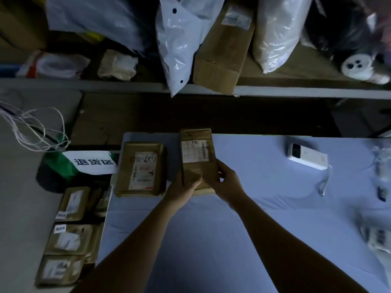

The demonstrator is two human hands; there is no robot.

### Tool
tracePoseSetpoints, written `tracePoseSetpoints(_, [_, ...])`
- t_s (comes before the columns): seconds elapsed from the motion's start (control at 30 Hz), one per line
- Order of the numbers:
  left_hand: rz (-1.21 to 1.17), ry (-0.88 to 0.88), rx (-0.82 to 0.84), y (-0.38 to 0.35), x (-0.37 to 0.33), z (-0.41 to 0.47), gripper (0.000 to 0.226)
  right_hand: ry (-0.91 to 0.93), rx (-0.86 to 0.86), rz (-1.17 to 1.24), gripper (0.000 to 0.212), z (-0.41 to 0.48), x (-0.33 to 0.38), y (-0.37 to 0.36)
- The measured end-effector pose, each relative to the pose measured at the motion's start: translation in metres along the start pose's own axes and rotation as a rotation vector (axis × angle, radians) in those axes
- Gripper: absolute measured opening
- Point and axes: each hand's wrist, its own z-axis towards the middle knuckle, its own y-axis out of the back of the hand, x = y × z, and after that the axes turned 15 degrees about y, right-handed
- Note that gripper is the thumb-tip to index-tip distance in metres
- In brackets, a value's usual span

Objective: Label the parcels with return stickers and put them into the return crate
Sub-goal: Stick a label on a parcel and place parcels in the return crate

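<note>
Parcel (197, 153) over pale cloth (232, 208), perhaps shelving (296, 92)

Brown labelled parcel (197, 159) tilted above table, second parcel (141, 168) flat beside

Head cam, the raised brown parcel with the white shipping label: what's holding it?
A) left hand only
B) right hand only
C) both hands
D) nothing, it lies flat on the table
C: the left hand and the right hand each grip the near end of the parcel, one on either side.
</note>
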Motion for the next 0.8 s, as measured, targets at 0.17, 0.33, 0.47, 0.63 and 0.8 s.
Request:
tracePoseSetpoints(0.17, [-0.026, -0.042, 0.025, -0.020, -0.016, -0.005, 0.068, 0.032, -0.059, 0.079, 0.055, -0.007, -0.002, 0.025])
tracePoseSetpoints(0.33, [-0.010, -0.143, 0.063, -0.069, -0.047, -0.031, 0.062, 0.048, -0.166, 0.145, 0.056, -0.038, -0.009, 0.083])
tracePoseSetpoints(0.47, [-0.011, -0.168, 0.068, -0.129, -0.055, -0.049, 0.069, 0.037, -0.202, 0.167, 0.052, -0.077, -0.028, 0.145])
tracePoseSetpoints(0.63, [0.000, -0.174, 0.028, -0.233, -0.052, -0.082, 0.069, 0.051, -0.166, 0.166, 0.049, -0.140, -0.070, 0.241])
tracePoseSetpoints(0.8, [-0.055, -0.129, 0.002, -0.347, -0.040, -0.132, 0.055, 0.068, -0.101, 0.117, 0.048, -0.204, -0.118, 0.325])
